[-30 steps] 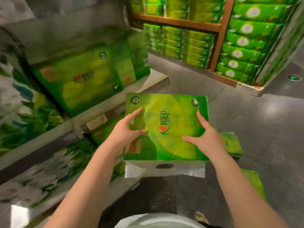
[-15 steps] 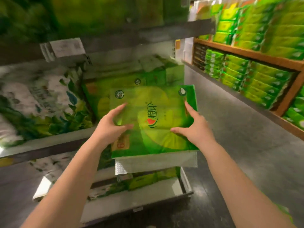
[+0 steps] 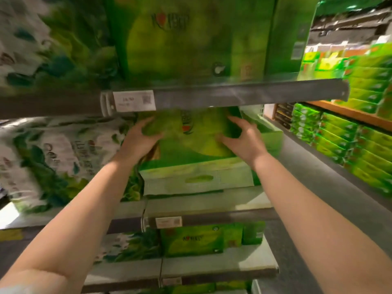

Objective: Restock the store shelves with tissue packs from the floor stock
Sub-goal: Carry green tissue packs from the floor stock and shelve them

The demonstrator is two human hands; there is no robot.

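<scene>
Both hands are on the big green plastic-wrapped tissue pack (image 3: 197, 143), which sits partly inside the middle bay of the grey metal store shelf (image 3: 212, 205), its pale handle end still hanging over that shelf's front lip. The left hand (image 3: 137, 141) grips the pack's left top corner with fingers curled over it, and the right hand (image 3: 244, 139) presses on the right side with fingers spread and bent onto the wrap, so I'd say both are holding it, though everything's blurry. The grey shelf rail with the white price tag (image 3: 133, 100) runs just above the pack, so there isn't much headroom. To the pack's left are white leaf-print tissue bags (image 3: 53, 158), and to its right is another green pack (image 3: 269, 132). Stuff that could go wrong, as I see it: the soft wrap could snag under that upper rail if the pack gets tipped up, or the pack could shove the neighbour sideways toward the shelf end. Let go too early and it could slide off the lip.
</scene>
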